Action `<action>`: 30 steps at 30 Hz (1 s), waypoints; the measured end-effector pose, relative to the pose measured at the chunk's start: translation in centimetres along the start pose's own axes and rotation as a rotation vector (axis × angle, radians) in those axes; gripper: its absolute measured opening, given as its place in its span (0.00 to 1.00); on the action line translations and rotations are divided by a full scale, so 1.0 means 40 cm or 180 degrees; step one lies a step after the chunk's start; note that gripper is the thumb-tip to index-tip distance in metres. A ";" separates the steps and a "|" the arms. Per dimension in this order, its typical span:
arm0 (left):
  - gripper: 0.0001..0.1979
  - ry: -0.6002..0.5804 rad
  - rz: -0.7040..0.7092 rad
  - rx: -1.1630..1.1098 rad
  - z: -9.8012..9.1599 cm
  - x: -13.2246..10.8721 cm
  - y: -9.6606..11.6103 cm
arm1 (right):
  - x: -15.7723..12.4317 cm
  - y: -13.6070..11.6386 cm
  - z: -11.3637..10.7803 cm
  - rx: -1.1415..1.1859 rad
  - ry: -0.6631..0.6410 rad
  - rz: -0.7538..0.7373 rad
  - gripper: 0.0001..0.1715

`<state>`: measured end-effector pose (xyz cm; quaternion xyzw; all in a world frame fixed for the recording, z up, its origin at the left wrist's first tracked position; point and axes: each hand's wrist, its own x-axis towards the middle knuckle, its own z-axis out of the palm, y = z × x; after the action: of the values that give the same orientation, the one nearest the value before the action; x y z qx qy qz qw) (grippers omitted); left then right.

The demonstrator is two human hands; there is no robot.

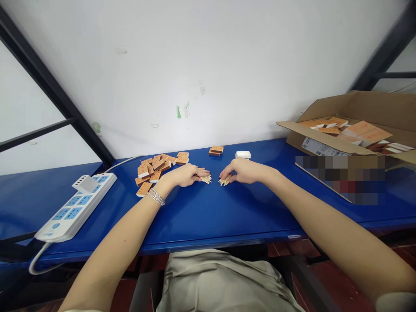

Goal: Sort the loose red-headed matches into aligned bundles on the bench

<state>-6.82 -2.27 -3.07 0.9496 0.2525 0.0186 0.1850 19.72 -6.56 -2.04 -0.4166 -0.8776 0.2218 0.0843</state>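
My left hand [191, 174] is low over the blue table, with fingers and thumb closed about a small bunch of matchsticks [206, 179]. Their ends stick out toward the right. Across a short gap, my right hand [241, 170] grips a second bunch of matchsticks [225, 181] between thumb and fingers, ends spread down and left. Both bunches are at or just above the tabletop; I cannot tell which. Behind the right hand lie white inner trays [243, 154], partly hidden by it. Two orange matchboxes [216, 151] sit farther back, between the hands.
A loose heap of matchboxes [156, 164] lies left of my left hand. At the far left is a white power strip [78, 208] with its cable. On the right stands an open cardboard box [320, 143] holding many matchboxes. A white wall [227, 78] closes off the back.
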 end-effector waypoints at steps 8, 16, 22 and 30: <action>0.23 0.0052 0.0003 0.0100 0.001 0.002 0.020 | 0.012 -0.004 0.024 -0.0185 0.0275 0.0026 0.23; 0.23 -0.0001 -0.0016 0.0016 -0.004 0.000 0.040 | 0.013 0.000 0.035 0.0074 0.0346 -0.0155 0.29; 0.26 0.0199 -0.0039 -0.0135 -0.026 -0.017 0.054 | -0.010 -0.015 0.003 0.0333 0.0398 -0.0204 0.36; 0.27 0.0426 -0.0986 0.1201 -0.078 -0.062 0.095 | -0.049 -0.043 -0.039 0.0966 0.0044 0.1470 0.38</action>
<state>-7.59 -5.47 1.34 0.9140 0.4056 0.0053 -0.0120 20.30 -8.53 0.21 -0.5897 -0.7155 0.3612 0.0989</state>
